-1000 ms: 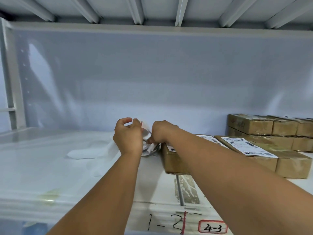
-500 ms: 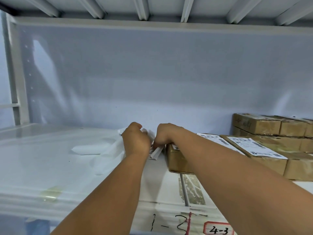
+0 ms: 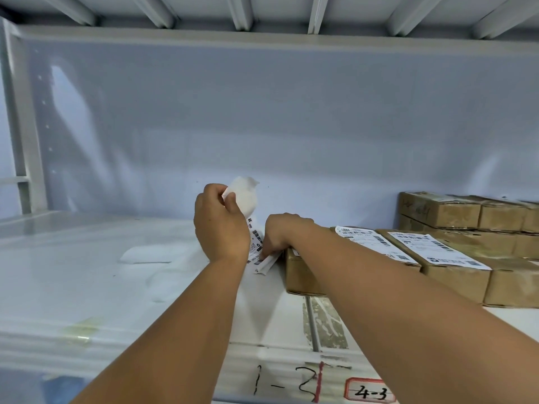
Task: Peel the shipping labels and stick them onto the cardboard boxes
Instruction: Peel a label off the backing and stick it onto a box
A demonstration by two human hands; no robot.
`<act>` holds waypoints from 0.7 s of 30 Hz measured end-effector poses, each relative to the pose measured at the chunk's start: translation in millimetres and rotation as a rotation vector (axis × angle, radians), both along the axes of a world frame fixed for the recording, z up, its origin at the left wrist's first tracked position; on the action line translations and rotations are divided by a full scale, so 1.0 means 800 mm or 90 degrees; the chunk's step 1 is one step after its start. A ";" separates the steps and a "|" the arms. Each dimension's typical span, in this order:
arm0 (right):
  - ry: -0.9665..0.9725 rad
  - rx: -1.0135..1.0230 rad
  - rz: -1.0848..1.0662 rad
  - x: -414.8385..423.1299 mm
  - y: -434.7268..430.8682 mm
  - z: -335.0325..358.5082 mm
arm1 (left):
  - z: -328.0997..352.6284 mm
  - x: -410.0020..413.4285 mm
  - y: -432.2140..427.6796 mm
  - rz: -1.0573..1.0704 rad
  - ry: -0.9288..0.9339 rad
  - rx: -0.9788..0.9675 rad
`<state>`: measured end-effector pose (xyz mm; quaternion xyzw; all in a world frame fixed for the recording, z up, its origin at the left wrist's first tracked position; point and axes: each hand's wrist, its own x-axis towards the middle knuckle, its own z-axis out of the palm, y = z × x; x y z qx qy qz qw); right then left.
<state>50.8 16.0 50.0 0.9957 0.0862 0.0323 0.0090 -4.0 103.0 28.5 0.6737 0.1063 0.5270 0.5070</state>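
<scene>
My left hand (image 3: 220,225) is raised above the white shelf and pinches the top of a shipping label (image 3: 244,199), whose white strip curls upward and hangs down with barcodes showing at its lower end. My right hand (image 3: 280,234) presses the folded stack of labels (image 3: 264,263) down on the shelf, fingers curled on it, just left of a cardboard box (image 3: 303,275). That box carries a label on top, partly hidden by my right forearm. A second labelled box (image 3: 455,272) lies beside it to the right.
More brown boxes (image 3: 466,214) are stacked at the back right against the wall. Peeled white backing sheets (image 3: 148,255) lie on the white shelf (image 3: 87,287) to the left. A metal upright (image 3: 23,126) stands far left. Tags "1-2" and "4-3" mark the front edge.
My left hand has risen from the stack, pulling a label strip upward and away. My right hand stays low on the label stack beside the box.
</scene>
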 end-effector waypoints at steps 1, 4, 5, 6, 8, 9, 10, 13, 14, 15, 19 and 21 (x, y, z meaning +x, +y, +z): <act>0.000 -0.004 0.000 0.000 0.001 0.000 | 0.002 -0.002 0.000 0.010 -0.004 -0.012; 0.006 -0.020 0.004 0.002 0.004 -0.001 | 0.011 -0.007 0.006 0.026 -0.047 -0.045; 0.007 -0.028 0.009 0.002 0.005 -0.001 | 0.014 -0.008 0.010 0.025 -0.071 -0.049; 0.006 -0.033 0.016 0.001 0.005 -0.001 | 0.017 -0.010 0.014 0.022 -0.096 -0.055; 0.003 -0.036 0.028 -0.003 0.005 0.000 | 0.022 -0.013 0.025 0.026 -0.138 -0.086; 0.002 -0.035 0.033 -0.004 0.004 0.000 | 0.023 -0.013 0.029 0.030 -0.151 -0.107; 0.003 -0.034 0.036 -0.004 0.004 0.001 | 0.024 -0.014 0.031 0.031 -0.161 -0.120; 0.021 -0.030 0.036 -0.005 0.005 0.002 | 0.025 -0.017 0.029 0.025 -0.200 -0.090; 0.025 -0.031 0.035 -0.005 0.005 0.002 | 0.024 -0.018 0.028 0.029 -0.213 -0.079; 0.026 -0.032 0.034 -0.005 0.006 0.002 | 0.025 -0.018 0.029 0.034 -0.224 -0.085; 0.026 -0.042 0.043 -0.006 0.004 0.002 | 0.036 -0.023 0.043 0.065 -0.273 -0.159; 0.027 -0.053 0.047 -0.005 0.004 0.002 | 0.037 -0.025 0.047 0.079 -0.301 -0.168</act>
